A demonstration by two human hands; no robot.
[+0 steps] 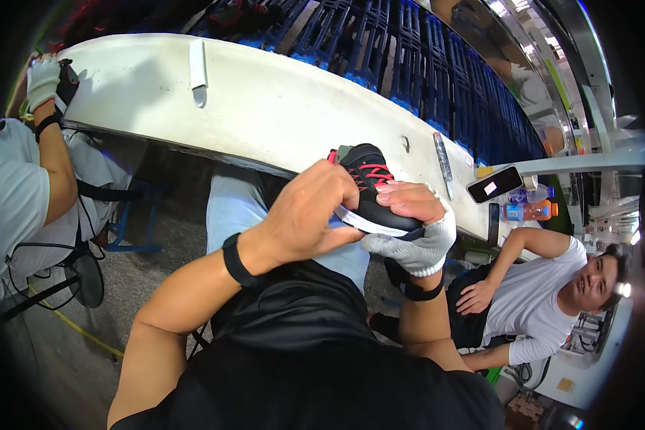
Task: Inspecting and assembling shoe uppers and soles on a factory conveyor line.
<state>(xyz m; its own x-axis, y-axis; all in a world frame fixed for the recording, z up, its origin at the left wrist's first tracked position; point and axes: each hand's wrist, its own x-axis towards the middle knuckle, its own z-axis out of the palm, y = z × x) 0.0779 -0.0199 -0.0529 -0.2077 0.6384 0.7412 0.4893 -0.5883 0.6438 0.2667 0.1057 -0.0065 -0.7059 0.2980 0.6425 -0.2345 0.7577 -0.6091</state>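
Note:
Above my lap, at the bench's near edge, I hold a black shoe (pixel 369 190) with red laces and a white sole. My left hand (pixel 308 208) is bare, its fingers curled against the side of the shoe near the laces and its thumb by the sole. My right hand (pixel 419 226) wears a white knitted glove with the fingertips uncovered. It wraps round the toe end, fingers on the upper and the palm by the sole. Part of the shoe's side is hidden behind my fingers.
On the white bench (pixel 279 93) lie a blade with a white handle (pixel 198 64), a wrapped blade (pixel 443 161), a small dark ring (pixel 405 143), a phone (pixel 494 184) and an orange drink bottle (pixel 530 211). Blue racks (pixel 380 50) stand beyond. People sit at both sides.

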